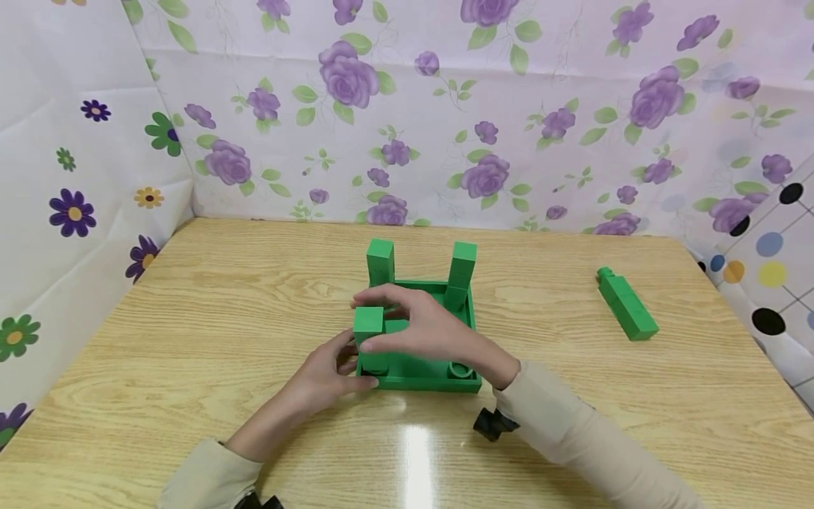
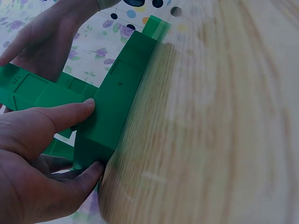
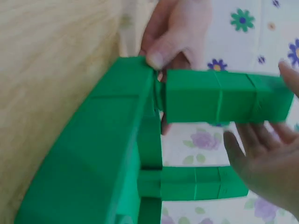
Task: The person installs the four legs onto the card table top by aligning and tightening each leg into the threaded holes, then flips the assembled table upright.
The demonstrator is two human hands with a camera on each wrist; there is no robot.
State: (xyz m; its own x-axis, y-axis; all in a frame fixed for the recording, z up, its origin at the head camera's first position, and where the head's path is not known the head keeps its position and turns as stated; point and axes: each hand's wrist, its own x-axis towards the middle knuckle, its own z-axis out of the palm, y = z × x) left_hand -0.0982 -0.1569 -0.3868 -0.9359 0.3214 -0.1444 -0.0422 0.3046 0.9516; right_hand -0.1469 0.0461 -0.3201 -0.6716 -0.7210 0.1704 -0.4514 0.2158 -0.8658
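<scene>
At the near-left corner of the green tray [image 1: 420,384], the head view shows the near-left post [image 1: 369,323] upright between the thumb and fingers of the right hand [image 1: 426,329]; its long axis runs vertically, square to the tray floor. The right hand is nearer the post's upper part; the left hand [image 1: 324,378] is nearer its foot, at the tray's left side. The far-left post [image 1: 381,261] and far-right post [image 1: 462,265] stand at the tray's far corners; a ring [image 1: 461,376] occupies the near-right corner. A loose post [image 1: 627,307] lies well apart, right of the tray, peg end away. The left wrist view shows the left thumb and fingers clamped on the tray's corner, thumb against the wall. The right wrist view shows the near-left post extending from the tray corner into the right hand, fingers and thumb curved around its upper end — grip pressure and full seating of the foot cannot be determined. Support surface: wood-grain table [image 1: 191,339], extending around the tray. Room: flowered cloth [image 1: 350,78] beyond the tray, dotted cloth [image 1: 750,283] to its right.
</scene>
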